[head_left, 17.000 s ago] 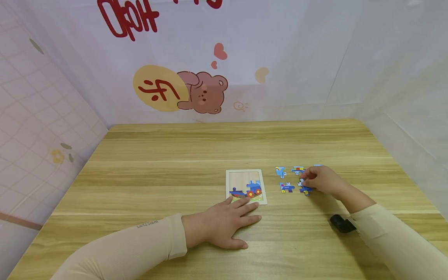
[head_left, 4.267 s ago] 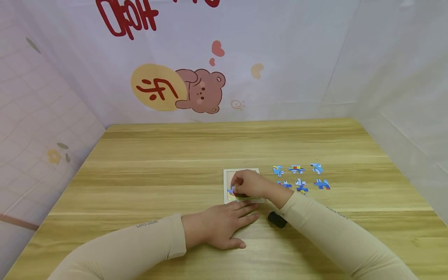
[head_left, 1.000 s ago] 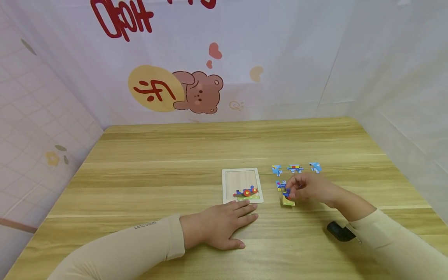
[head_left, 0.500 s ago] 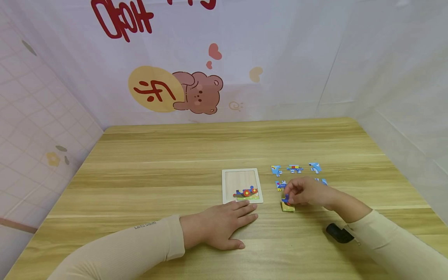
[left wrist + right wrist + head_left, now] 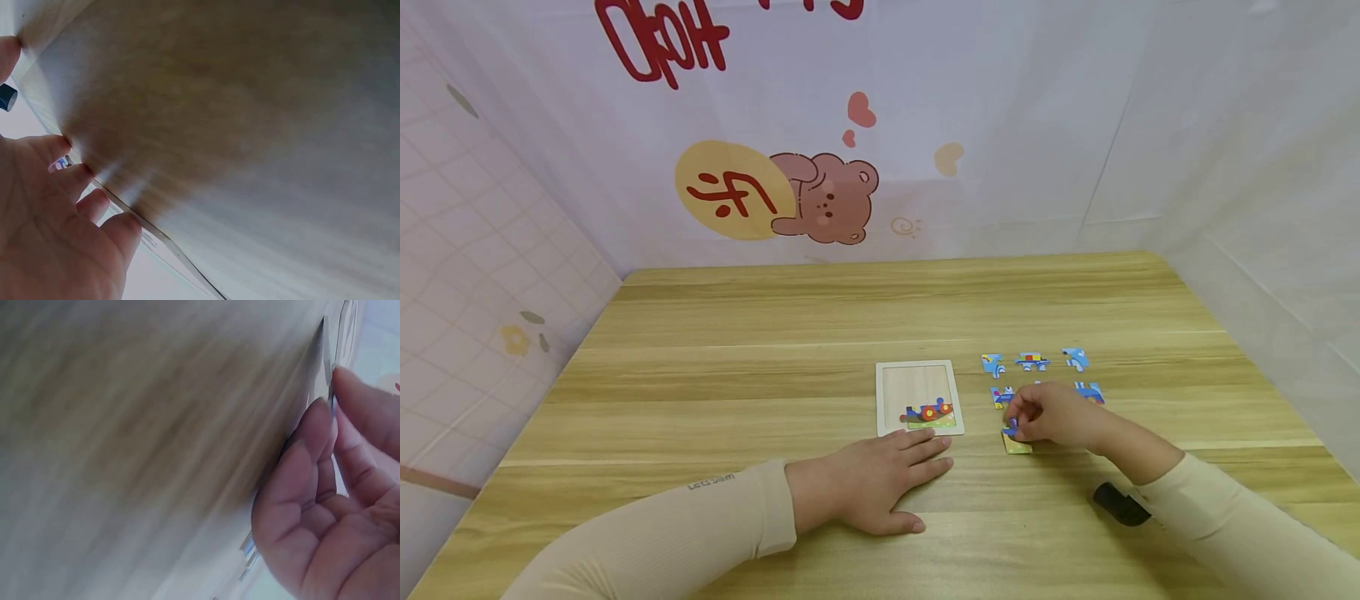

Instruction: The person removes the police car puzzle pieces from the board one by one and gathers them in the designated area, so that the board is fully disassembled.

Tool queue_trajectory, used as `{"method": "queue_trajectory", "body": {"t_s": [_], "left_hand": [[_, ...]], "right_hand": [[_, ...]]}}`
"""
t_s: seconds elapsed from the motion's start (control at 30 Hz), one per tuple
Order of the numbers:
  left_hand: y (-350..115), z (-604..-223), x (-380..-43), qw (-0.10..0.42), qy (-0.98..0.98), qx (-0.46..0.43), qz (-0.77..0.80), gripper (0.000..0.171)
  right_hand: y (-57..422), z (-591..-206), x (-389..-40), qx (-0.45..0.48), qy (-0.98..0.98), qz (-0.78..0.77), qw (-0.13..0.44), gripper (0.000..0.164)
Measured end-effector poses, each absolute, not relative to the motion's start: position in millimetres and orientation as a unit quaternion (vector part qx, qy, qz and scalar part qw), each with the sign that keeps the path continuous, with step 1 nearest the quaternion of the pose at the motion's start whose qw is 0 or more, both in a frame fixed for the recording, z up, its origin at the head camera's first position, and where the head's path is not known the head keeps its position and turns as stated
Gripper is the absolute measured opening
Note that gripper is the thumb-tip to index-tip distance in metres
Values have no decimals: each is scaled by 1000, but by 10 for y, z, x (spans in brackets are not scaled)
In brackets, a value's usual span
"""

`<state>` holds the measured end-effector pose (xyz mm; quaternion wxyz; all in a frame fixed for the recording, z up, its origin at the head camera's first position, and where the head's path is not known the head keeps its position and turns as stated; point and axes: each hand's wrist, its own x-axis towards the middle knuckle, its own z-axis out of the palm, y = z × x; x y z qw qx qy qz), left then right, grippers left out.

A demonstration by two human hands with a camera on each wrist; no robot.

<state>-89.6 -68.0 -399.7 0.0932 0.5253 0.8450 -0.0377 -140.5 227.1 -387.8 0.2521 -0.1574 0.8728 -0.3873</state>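
My right hand [image 5: 1060, 414] pinches a puzzle piece [image 5: 1017, 447] with a yellow-green lower part and blue above, low over the table just right of the puzzle frame. In the right wrist view, thumb and fingertips hold the piece [image 5: 327, 350] by its end, and it shows almost edge-on. My left hand [image 5: 880, 483] lies flat with fingers spread, fingertips on the near edge of the white-rimmed puzzle frame [image 5: 880, 400]. Inside that frame, red, blue and green train pieces [image 5: 929, 414] fill the lower right, and bare wood backing shows elsewhere. The left wrist view shows the fingers [image 5: 75, 181] along the frame's edge.
Several loose pieces lie in two rows right of the frame: a rainbow-corner piece [image 5: 992, 364], a piece with coloured blocks [image 5: 1032, 361], a light blue one [image 5: 1076, 358], and others [image 5: 1088, 392] partly behind the right hand. A black wrist camera [image 5: 1122, 504] hangs under the right forearm.
Compared with 17 seconds ago, the frame holds fewer pieces; its lower-left and upper blue parts are gone. Over the last second the right hand lowered the pinched piece slightly towards the near side.
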Motion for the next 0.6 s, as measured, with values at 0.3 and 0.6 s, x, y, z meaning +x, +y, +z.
{"method": "queue_trajectory", "body": {"t_s": [0.3, 0.6], "left_hand": [[-685, -4002, -893, 86, 844, 527, -37, 71], [-687, -4007, -893, 84, 844, 529, -39, 71]], "right_hand": [[2215, -3839, -1373, -168, 898, -342, 220, 13], [2187, -3805, -1374, -160, 906, -326, 217, 13]]}}
